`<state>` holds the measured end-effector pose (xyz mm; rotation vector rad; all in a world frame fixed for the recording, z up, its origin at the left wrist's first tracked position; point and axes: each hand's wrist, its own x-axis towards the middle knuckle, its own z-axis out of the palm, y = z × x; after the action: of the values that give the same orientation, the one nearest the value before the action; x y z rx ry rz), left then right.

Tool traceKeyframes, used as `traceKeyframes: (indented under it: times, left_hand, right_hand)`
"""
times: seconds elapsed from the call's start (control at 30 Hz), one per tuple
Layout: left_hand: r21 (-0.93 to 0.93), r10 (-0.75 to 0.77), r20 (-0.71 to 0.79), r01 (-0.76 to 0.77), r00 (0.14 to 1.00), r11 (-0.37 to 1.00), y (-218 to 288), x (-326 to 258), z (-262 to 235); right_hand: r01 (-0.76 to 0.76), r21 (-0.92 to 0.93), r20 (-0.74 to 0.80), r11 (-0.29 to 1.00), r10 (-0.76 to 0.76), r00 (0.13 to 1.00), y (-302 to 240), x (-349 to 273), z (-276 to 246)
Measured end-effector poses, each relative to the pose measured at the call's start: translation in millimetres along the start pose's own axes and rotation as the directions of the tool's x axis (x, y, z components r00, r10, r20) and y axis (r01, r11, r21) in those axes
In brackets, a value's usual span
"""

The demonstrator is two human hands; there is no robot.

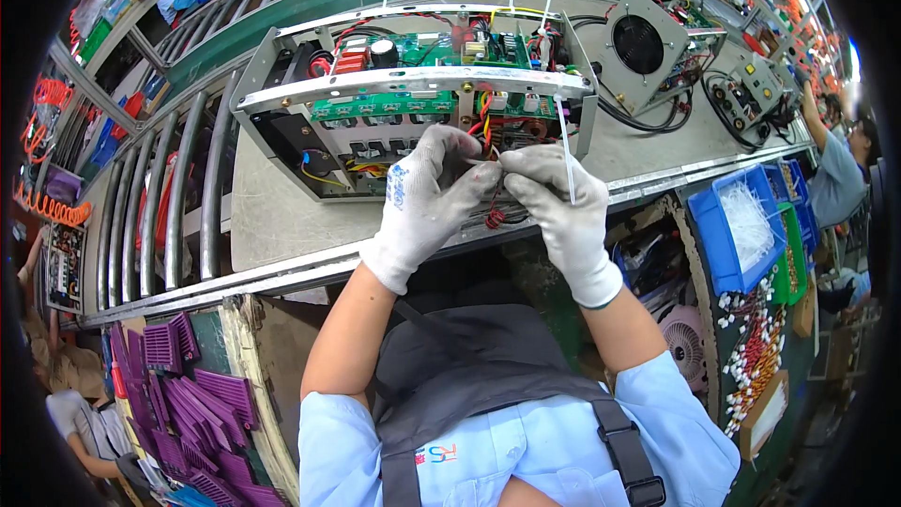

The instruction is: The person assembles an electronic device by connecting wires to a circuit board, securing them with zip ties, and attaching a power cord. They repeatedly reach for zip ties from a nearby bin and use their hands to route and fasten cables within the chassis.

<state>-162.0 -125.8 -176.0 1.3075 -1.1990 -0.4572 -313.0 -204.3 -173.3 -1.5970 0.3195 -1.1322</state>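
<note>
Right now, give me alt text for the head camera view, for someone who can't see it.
Two white-gloved hands, left hand and right hand, meet over red and yellow wires at the front of an open grey metal chassis holding green circuit boards; the right hand grips a thin white cable tie. A blue plastic bin of white ties sits to the right.

I've got a thin white cable tie [564, 136] pinched upright in my right hand [556, 195], against red wires [485, 122] of the open grey chassis [413, 99] just beyond both hands.
</note>
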Motion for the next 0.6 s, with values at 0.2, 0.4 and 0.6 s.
traceKeyframes:
  times: [0.2,0.4,0.6]
  left_hand:
    - [0.1,0.218,-0.22,-0.2,0.951,0.975,-27.6,5.2,18.1]
    - [0.067,0.095,-0.23,-0.081,0.969,0.994,-39.8,-7.2,17.6]
    - [0.624,0.155,-0.173,-0.013,0.973,0.781,-5.4,4.1,26.6]
  right_hand:
    - [0.294,-0.155,0.196,0.943,-0.262,0.945,-19.4,-29.8,19.4]
    - [0.181,0.016,0.144,0.983,-0.181,0.973,-17.6,-17.0,12.5]
    - [-0.181,0.325,0.199,0.928,0.12,0.973,-20.5,-4.7,9.6]
